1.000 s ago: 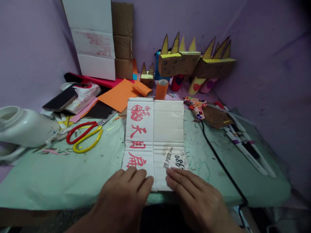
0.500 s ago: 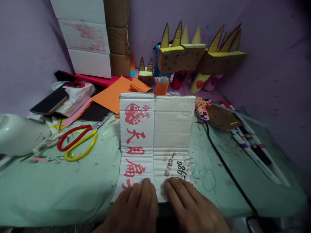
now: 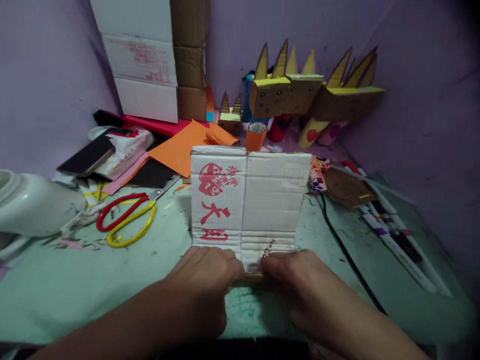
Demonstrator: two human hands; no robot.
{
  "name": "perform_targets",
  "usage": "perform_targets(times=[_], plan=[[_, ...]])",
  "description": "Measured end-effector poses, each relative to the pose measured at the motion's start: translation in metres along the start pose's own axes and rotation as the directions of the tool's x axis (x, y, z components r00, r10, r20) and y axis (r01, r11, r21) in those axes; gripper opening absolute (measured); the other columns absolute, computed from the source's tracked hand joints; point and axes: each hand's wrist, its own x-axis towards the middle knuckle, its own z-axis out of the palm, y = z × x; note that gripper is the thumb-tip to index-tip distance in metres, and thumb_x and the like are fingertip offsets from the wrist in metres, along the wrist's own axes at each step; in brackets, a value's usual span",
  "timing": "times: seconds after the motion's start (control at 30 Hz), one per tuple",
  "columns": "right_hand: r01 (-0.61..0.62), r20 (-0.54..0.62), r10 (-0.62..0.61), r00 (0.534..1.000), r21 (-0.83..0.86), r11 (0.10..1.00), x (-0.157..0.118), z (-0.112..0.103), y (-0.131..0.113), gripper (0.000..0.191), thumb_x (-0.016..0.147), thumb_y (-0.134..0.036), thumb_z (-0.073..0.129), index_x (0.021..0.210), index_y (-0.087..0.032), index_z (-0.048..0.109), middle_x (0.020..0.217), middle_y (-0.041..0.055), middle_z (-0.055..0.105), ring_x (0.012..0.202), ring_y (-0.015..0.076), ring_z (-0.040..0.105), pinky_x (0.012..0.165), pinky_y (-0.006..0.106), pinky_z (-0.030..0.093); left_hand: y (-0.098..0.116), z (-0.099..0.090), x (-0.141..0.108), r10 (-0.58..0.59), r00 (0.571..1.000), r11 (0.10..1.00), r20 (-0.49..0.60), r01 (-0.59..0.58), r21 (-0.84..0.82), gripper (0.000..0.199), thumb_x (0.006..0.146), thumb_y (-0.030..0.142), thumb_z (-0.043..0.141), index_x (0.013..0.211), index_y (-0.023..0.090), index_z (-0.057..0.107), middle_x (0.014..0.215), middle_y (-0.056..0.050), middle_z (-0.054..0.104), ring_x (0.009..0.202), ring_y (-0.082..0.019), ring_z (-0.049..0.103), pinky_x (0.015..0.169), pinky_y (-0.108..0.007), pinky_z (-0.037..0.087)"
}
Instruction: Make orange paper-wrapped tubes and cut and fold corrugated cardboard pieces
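Observation:
A white cardboard sheet (image 3: 275, 195) with red characters on its left panel stands upright on the green table cover, its lower part folded toward me. My left hand (image 3: 210, 275) is closed on the lower left part, with the thumb side near the center crease. On the lower right part my right hand (image 3: 290, 272) is closed, covering most of the black print. Brown cardboard edge shows between the two hands. The undersides of both hands and the fingertips behind the fold are hidden.
Scissors (image 3: 131, 220) with red and yellow handles and a white bottle (image 3: 37, 202) lie left. Orange paper (image 3: 178, 150) and an orange tube (image 3: 255, 136) are behind. Horned cardboard figures (image 3: 279, 97) stand at the back. A black cable (image 3: 343, 245) and markers (image 3: 401, 250) are right.
Both hands have moved up and forward with the sheet's lower part, which has bent up from the table. The lower characters and most of the print are now covered. The view has shifted slightly.

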Motion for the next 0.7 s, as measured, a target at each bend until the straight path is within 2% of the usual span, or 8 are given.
perform_targets(times=[0.1, 0.17, 0.3, 0.4, 0.5, 0.57, 0.63, 0.7], plan=[[0.031, -0.049, -0.037, 0.998, -0.109, 0.994, -0.012, 0.01, 0.0, 0.034, 0.052, 0.0, 0.05, 0.076, -0.02, 0.064, 0.077, 0.0029, 0.07, 0.069, 0.0202, 0.065, 0.061, 0.028, 0.046, -0.005, 0.006, -0.023, 0.035, 0.988, 0.999, -0.149, -0.037, -0.013, 0.028, 0.067, 0.006, 0.052, 0.088, 0.023, 0.061, 0.09, -0.003, 0.067, 0.08, -0.022, 0.061, 0.064, -0.032, 0.046], [0.072, -0.114, -0.092, 0.989, -0.174, 0.982, -0.021, 0.014, 0.001, 0.04, 0.049, 0.001, 0.051, 0.08, -0.02, 0.065, 0.077, 0.0033, 0.07, 0.069, 0.0222, 0.066, 0.059, 0.029, 0.049, -0.013, 0.012, -0.038, 0.104, 0.954, 0.991, -0.281, -0.125, -0.056, 0.026, 0.07, 0.008, 0.053, 0.09, 0.023, 0.061, 0.096, -0.005, 0.067, 0.086, -0.022, 0.061, 0.068, -0.033, 0.048], [0.171, -0.22, -0.205, 0.954, -0.166, 0.971, -0.035, 0.01, -0.001, 0.042, 0.056, -0.001, 0.051, 0.088, -0.025, 0.065, 0.077, -0.0003, 0.071, 0.068, 0.0193, 0.068, 0.057, 0.026, 0.053, -0.035, 0.038, -0.054, 0.254, 0.803, 0.928, -0.539, -0.36, -0.1, 0.032, 0.076, 0.01, 0.053, 0.104, 0.025, 0.06, 0.112, -0.007, 0.066, 0.105, -0.024, 0.058, 0.087, -0.038, 0.048], [0.257, -0.321, -0.301, 0.898, -0.172, 0.951, -0.047, 0.002, 0.005, 0.041, 0.072, -0.006, 0.051, 0.106, -0.026, 0.062, 0.092, 0.0015, 0.073, 0.079, 0.0185, 0.07, 0.063, 0.025, 0.056, -0.048, 0.059, -0.056, 0.202, 0.742, 0.898, -0.639, -0.401, -0.182, 0.039, 0.08, 0.012, 0.056, 0.116, 0.027, 0.056, 0.118, -0.005, 0.065, 0.114, -0.023, 0.056, 0.097, -0.04, 0.044], [0.295, -0.48, -0.425, 0.767, -0.324, 0.899, -0.061, -0.008, 0.025, 0.046, 0.082, -0.012, 0.049, 0.124, -0.029, 0.054, 0.121, 0.0029, 0.064, 0.113, 0.0232, 0.059, 0.085, 0.032, 0.054, -0.05, 0.064, -0.054, 0.094, 0.746, 0.878, -0.659, -0.374, -0.298, 0.034, 0.086, 0.018, 0.053, 0.117, 0.032, 0.058, 0.115, 0.0, 0.067, 0.113, -0.02, 0.057, 0.098, -0.037, 0.044], [0.33, -0.512, -0.548, 0.661, -0.458, 0.826, -0.066, -0.015, 0.039, 0.045, 0.086, -0.016, 0.046, 0.129, -0.032, 0.052, 0.139, -0.0014, 0.049, 0.127, 0.0249, 0.046, 0.101, 0.041, 0.044, -0.046, 0.057, -0.052, 0.057, 0.773, 0.847, -0.632, -0.372, -0.378, 0.029, 0.089, 0.026, 0.049, 0.114, 0.034, 0.061, 0.11, 0.002, 0.069, 0.105, -0.018, 0.061, 0.094, -0.032, 0.047], [0.374, -0.393, -0.659, 0.641, -0.589, 0.716, -0.064, -0.021, 0.049, 0.045, 0.09, -0.017, 0.045, 0.133, -0.028, 0.049, 0.15, -0.0031, 0.034, 0.133, 0.0254, 0.038, 0.111, 0.045, 0.03, -0.042, 0.047, -0.049, 0.028, 0.796, 0.815, -0.604, -0.368, -0.448, 0.027, 0.091, 0.032, 0.045, 0.108, 0.033, 0.065, 0.103, 0.002, 0.071, 0.096, -0.018, 0.065, 0.086, -0.029, 0.05], [0.42, -0.239, -0.716, 0.655, -0.673, 0.609, -0.057, -0.026, 0.053, 0.044, 0.092, -0.014, 0.04, 0.135, -0.023, 0.046, 0.151, -0.0025, 0.032, 0.135, 0.0242, 0.034, 0.116, 0.046, 0.019, -0.039, 0.042, -0.046, -0.046, 0.794, 0.826, -0.606, -0.311, -0.47, 0.029, 0.09, 0.039, 0.044, 0.098, 0.03, 0.07, 0.093, 0.001, 0.073, 0.084, -0.018, 0.067, 0.076, -0.027, 0.053]])
